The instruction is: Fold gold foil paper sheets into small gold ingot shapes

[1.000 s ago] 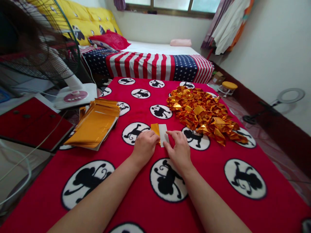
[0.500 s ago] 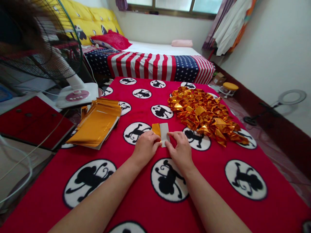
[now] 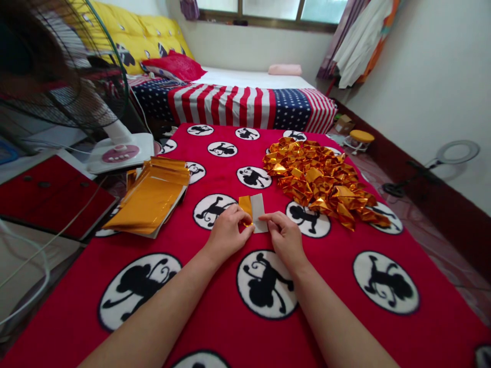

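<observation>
A small paper sheet (image 3: 256, 209), gold on one side and white on the other, lies on the red blanket (image 3: 230, 286) in front of me. My left hand (image 3: 227, 235) pinches its folded gold left edge. Pressing on the white near corner, my right hand (image 3: 286, 236) has its fingers curled. A heap of folded gold paper pieces (image 3: 322, 179) sits just right and beyond my right hand. To the left lies a stack of flat gold sheets (image 3: 151, 197).
A standing fan (image 3: 76, 76) with a white base (image 3: 120, 152) is at the left, beside a red board (image 3: 49, 191) and white cables. A bed with a striped flag cover (image 3: 245, 105) lies beyond. A ring light (image 3: 458, 152) and a yellow stool (image 3: 361, 137) stand at right.
My right hand has slid back toward me along the sheet's near edge and curled its fingers. The left hand stays on the gold fold.
</observation>
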### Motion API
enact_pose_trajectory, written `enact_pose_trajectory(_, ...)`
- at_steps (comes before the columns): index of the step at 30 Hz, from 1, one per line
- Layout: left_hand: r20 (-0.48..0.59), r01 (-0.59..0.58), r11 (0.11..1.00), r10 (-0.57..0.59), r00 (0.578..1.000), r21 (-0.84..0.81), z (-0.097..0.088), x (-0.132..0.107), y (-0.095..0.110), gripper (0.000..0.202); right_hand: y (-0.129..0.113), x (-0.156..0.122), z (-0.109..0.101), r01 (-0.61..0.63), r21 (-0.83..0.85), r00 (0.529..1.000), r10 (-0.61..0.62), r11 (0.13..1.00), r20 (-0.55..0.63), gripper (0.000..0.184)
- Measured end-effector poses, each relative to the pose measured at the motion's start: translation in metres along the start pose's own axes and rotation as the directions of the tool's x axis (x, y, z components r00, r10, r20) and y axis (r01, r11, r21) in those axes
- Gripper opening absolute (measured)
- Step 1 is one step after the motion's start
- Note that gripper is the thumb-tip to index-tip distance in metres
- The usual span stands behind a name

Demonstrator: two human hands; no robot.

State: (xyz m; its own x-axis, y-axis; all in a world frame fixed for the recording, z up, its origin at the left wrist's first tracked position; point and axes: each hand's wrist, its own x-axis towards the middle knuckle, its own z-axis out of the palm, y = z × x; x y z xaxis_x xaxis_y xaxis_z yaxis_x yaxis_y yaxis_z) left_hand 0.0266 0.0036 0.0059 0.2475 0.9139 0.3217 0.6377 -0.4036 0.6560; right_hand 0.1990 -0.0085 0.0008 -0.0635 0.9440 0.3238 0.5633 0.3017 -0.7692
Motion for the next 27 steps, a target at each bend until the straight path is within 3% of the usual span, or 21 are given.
enact_pose_trajectory(9, 0.003, -0.037, 0.997, 0.037, 0.999, 0.068, -0.0027, 0.0017, 0.0012, 0.006, 0.0017, -0.0014, -0.0024, 0.001, 0.149, 0.998, -0.01, 0.989, 0.062, 0.033)
enact_pose_trajectory(27, 0.039, -0.051, 0.999, 0.051, 0.998, 0.006, -0.0099, 0.0011, -0.006, 0.009, -0.0006, -0.0016, -0.0016, 0.064, 0.153, 0.992, -0.079, 0.986, 0.097, 0.026)
